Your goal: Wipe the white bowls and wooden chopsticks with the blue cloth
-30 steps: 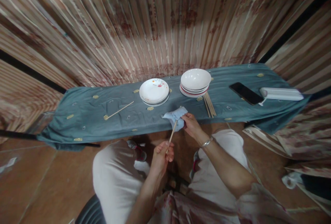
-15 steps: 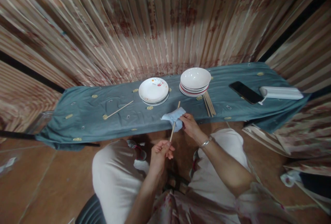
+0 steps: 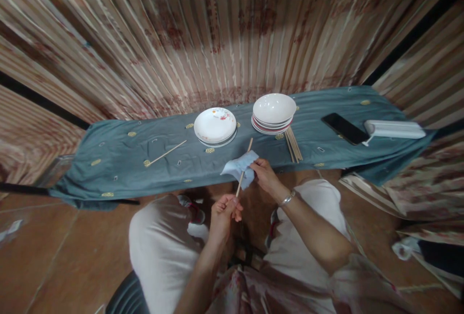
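Note:
My left hand [image 3: 225,210] pinches the lower end of a wooden chopstick [image 3: 239,183], which slants up and away over the table's front edge. A light blue cloth [image 3: 237,165] lies around the chopstick's middle, and its upper tip shows beyond the cloth. The fingers of my right hand [image 3: 265,173] are closed on the cloth's right side; whether they press on the chopstick too is hidden. Past the cloth stands a stack of white plates [image 3: 214,124] with a floral pattern. To its right is a stack of white bowls [image 3: 274,108].
The table wears a green cloth [image 3: 119,159]. A single chopstick [image 3: 167,152] lies on its left part. Several chopsticks [image 3: 293,145] lie together by the bowls. Farther right are a black phone [image 3: 344,128] and a white oblong device [image 3: 395,129]. A pleated curtain [image 3: 224,29] hangs behind.
The chopstick and cloth have shifted slightly to the left, and the cloth's left corner hangs out farther. Both hands keep their hold.

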A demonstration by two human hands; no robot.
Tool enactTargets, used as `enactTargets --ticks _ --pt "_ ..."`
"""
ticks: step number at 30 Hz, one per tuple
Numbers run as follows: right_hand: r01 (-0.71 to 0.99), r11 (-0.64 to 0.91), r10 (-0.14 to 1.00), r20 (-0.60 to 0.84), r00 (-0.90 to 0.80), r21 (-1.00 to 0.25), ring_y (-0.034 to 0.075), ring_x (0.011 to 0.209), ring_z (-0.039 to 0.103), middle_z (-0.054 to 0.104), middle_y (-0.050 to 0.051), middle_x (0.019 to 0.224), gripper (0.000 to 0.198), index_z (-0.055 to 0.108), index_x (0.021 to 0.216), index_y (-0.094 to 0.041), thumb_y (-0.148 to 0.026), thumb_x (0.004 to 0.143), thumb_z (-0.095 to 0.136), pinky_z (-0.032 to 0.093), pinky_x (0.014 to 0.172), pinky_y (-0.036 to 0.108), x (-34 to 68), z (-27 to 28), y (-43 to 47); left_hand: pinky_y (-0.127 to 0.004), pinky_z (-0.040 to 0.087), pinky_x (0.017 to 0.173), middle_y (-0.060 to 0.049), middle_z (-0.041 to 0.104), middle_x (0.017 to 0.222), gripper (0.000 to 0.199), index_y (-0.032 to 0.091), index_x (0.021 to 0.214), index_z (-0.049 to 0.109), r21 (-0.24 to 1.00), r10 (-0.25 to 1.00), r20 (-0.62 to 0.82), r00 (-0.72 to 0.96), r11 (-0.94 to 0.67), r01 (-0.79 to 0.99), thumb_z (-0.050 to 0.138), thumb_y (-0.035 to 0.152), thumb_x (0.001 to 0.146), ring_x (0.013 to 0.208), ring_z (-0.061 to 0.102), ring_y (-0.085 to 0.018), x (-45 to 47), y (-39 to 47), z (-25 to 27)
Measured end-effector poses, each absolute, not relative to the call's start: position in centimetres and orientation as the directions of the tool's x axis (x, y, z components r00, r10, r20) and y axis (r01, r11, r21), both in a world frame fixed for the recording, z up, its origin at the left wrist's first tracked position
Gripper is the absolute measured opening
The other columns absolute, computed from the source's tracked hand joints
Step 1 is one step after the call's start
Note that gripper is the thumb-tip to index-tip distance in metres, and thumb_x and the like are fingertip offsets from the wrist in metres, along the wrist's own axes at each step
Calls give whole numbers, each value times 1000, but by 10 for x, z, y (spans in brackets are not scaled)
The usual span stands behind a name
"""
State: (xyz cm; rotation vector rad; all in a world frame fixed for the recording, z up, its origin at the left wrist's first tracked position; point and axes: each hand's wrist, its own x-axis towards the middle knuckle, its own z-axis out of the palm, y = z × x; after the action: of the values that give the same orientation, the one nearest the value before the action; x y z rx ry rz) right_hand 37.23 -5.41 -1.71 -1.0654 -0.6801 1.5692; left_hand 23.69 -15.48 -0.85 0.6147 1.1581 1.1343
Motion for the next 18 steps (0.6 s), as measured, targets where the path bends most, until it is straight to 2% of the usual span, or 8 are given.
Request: enactTargets --ticks 10,18 --pt "-581 -225 943 -325 71 -782 6 40 44 52 -9 43 23 51 51 -19 -22 47 74 35 41 19 395 -15 -38 -18 29 36 2 57 46 38 12 68 62 805 885 -457 90 454 -382 75 47 60 33 43 -5 236 -167 -10" --pt "-502 -300 938 -347 0 -811 7 40 42 51 -7 42 20 54 51 -19 -27 47 72 31 41 21 373 -17 -53 -18 27 36 3 56 46 39 12 69 61 816 899 -435 52 418 -399 75 48 60 33 41 -5 238 -155 -7"
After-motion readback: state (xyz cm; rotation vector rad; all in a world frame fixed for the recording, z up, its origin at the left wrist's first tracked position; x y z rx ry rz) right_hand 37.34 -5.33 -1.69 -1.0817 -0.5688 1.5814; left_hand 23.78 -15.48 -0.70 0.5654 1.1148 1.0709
